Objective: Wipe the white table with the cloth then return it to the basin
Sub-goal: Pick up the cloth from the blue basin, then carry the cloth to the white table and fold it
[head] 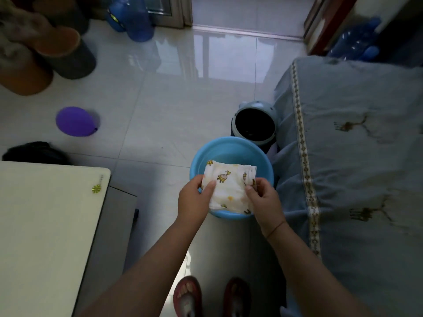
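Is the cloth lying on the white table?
No, both hands hold the cloth over the blue basin, away from the white table.

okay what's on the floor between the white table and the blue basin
Nothing: in the head view the stretch between the white table and the blue basin is bare glossy floor tile. The purple balloon lies farther off.

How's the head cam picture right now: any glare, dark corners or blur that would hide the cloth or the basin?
Head view: the cloth and blue basin sit sharp and evenly lit mid-frame, both hands clear; window glare streaks the floor tiles beyond; corners darken, the upper left blurs; wide-angle bending curves the white table edge.
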